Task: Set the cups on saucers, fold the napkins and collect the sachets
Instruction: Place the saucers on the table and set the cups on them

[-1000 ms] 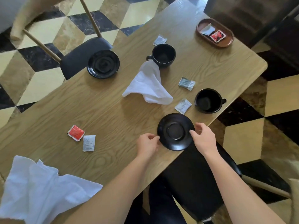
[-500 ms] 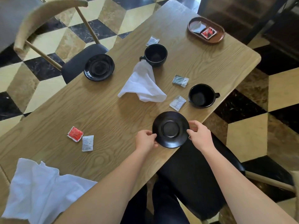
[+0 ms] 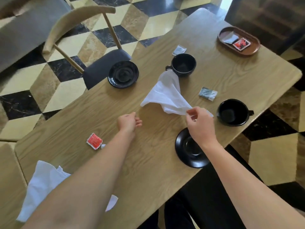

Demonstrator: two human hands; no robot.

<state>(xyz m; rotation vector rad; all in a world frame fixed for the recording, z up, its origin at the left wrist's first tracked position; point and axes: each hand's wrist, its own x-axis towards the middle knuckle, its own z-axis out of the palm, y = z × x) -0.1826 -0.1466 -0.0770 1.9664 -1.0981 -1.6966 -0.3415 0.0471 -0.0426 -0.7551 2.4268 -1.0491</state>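
Observation:
My right hand (image 3: 200,123) pinches the near corner of a crumpled white napkin (image 3: 166,95) in the middle of the wooden table (image 3: 153,171). My left hand (image 3: 128,123) hovers open to the left of it, holding nothing. A black saucer (image 3: 186,154) lies at the near edge, partly under my right wrist. A black cup (image 3: 232,112) stands to the right of my right hand, straight on the table. A second cup (image 3: 183,64) touches the napkin's far tip. Another saucer (image 3: 123,74) sits at the left edge.
A red sachet (image 3: 94,140) lies by my left forearm. A grey-green sachet (image 3: 207,93) and a white sachet (image 3: 179,50) lie further off. A brown oval tray (image 3: 255,47) at the far right corner holds two sachets. A second white napkin (image 3: 42,182) lies crumpled at the lower left. A chair (image 3: 102,68) stands at the left.
Both hands have let go of the near saucer and moved forward. The right hand has reached the napkin's near corner, and the left hand has moved towards its left side.

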